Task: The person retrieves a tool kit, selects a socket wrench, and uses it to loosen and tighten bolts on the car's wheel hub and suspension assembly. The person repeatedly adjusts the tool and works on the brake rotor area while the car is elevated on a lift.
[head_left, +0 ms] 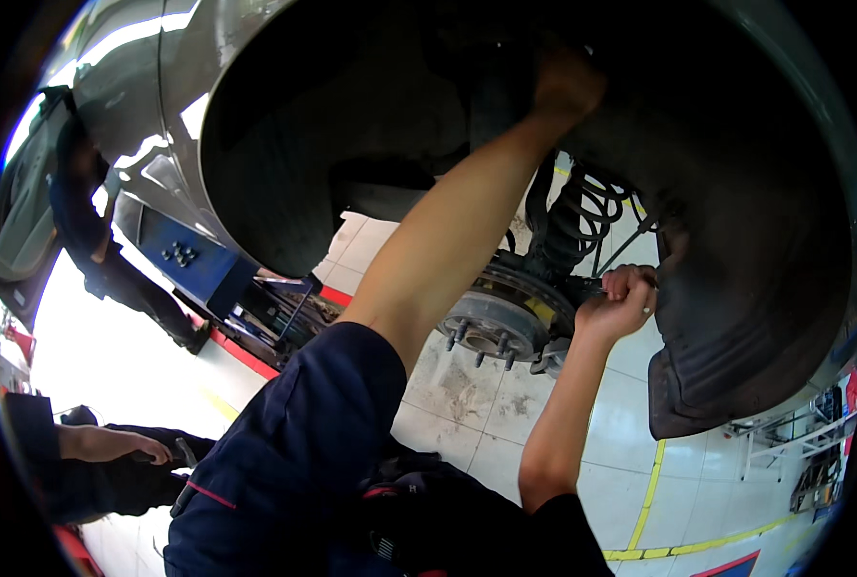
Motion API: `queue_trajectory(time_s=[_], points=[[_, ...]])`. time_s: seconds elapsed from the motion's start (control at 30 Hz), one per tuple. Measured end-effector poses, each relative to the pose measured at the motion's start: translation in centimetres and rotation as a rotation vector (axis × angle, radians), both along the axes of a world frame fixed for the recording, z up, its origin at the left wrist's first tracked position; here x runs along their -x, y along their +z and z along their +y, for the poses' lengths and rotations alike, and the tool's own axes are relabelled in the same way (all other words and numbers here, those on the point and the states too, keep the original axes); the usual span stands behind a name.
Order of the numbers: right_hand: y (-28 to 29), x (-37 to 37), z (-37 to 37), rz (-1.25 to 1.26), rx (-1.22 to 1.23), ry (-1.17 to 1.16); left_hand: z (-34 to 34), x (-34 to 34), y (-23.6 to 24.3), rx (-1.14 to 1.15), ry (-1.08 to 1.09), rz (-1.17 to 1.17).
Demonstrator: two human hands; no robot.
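I reach up into a dark wheel arch [265, 135] of a car. My left hand [568, 85] is high inside it, in deep shadow by the top of the suspension; its fingers cannot be made out. Lower and to the right, my right hand [622, 303] is closed in a fist beside the strut's lower end. What it grips is too dark to name. A black coil spring [592, 207] stands between the two hands. Below it sits the wheel hub [486, 327] with bare studs and a brake disc, partly behind my left forearm.
A blue tool cart [193, 264] with several small metal parts on top stands at left. A person [92, 212] stands behind it. At lower left, another person's hand [145, 447] is near a tool. The wheel-arch liner [736, 337] hangs at right; a white rack [784, 447] stands beyond.
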State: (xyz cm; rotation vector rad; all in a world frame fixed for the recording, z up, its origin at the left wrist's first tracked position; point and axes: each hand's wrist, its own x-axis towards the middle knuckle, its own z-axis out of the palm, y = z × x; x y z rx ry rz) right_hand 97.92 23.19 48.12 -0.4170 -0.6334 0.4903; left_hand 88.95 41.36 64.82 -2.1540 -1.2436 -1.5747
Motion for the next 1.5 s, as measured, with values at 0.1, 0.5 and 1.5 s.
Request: queue_trajectory(time_s=[0.1, 0.5, 1.5], points=[[2.1, -0.5, 3.1, -0.116, 0.113, -0.017, -5.2, -1.7, -0.9, -0.092, -0.185, -0.177], [3.6, -6.7, 14.0, -0.043, 0.545, 0.219, -10.8, 0.3, -1.8, -0.243, -0.218, -0.227], [-1.3, 0.4, -2.5, -0.047, -0.079, 0.116, -2.0, 0.5, -1.9, -0.836, 0.340, 0.104]])
